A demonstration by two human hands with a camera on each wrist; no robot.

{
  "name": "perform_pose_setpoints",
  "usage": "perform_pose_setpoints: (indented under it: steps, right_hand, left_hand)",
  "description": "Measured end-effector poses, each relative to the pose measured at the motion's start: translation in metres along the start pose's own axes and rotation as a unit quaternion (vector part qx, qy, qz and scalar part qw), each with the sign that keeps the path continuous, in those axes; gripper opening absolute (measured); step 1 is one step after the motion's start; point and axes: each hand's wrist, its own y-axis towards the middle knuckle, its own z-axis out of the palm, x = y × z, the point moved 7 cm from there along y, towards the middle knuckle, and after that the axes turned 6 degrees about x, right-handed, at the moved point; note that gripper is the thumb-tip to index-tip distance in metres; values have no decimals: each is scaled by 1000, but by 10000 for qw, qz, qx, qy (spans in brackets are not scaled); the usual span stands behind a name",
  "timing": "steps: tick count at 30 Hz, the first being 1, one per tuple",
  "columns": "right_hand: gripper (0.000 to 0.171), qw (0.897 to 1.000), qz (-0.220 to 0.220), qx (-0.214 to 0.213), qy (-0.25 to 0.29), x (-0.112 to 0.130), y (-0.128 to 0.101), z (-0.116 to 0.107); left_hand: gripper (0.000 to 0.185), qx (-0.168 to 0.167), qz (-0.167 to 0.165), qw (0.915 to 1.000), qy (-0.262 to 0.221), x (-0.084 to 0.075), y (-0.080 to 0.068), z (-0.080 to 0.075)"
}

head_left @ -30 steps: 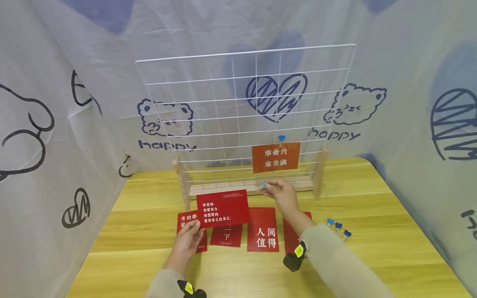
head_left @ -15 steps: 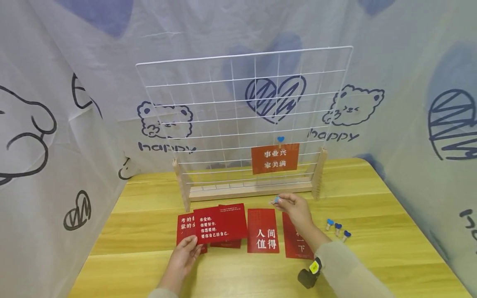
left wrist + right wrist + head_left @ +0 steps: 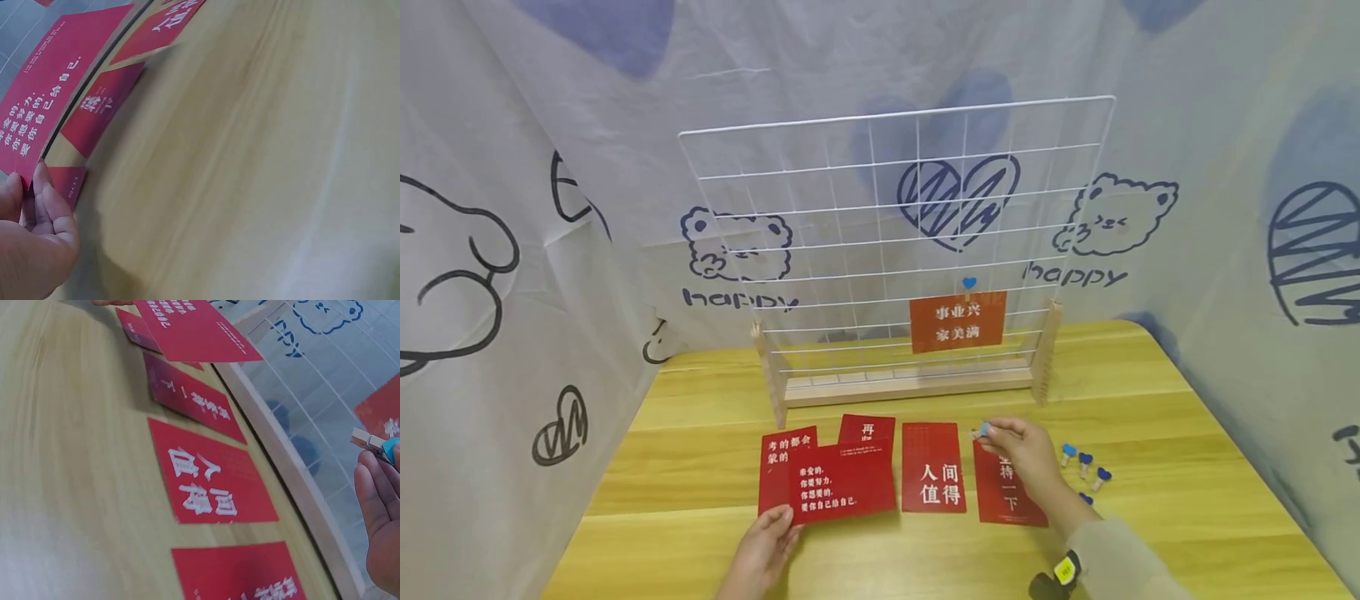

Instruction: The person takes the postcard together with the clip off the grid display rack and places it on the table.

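Observation:
My left hand pinches a red card with white writing by its lower left corner. In the left wrist view, the thumb lies on the card's face with fingers behind. The card is held over two other red cards, the left card and the card beside it, covering parts of both. My right hand pinches a small wooden clothespin with a light blue heart on it, over the rightmost red card. Another red card lies flat between the hands.
Behind the cards stands a white wire grid rack on a wooden base. An orange-red card hangs on it from a blue heart clothespin. Several heart clothespins lie at the right on the wooden table. Patterned cloth surrounds the table.
Both hands have come down and back from the rack, the left with its card, the right with its clothespin. The right hand has also moved rightward. Both still hold the same things.

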Motion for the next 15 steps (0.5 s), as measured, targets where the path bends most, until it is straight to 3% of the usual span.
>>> perform_pose_setpoints:
  steps: [3, 5, 8, 10, 15]
  right_hand:
    - [34, 9991, 335, -195, -162, -8, -9, -9]
    - [33, 9994, 273, -140, -130, -29, -9, -22]
    - [37, 9974, 568, -294, -323, -51, -14, -37]
    - [35, 9945, 841, -413, -470, -49, -20, -38]
    - [29, 9819, 1687, -677, -525, -17, -45, -25]
  left_hand:
    - [5, 4, -112, 9997, -202, 7, -4, -3]
    - [6, 20, -140, 9995, -293, 11, -7, -4]
    - [7, 51, -156, 9994, -304, 16, -11, -6]
    - [6, 144, -171, 9995, -234, 18, -14, -7]
    - [7, 355, -302, 9989, 24, 23, -21, -11]
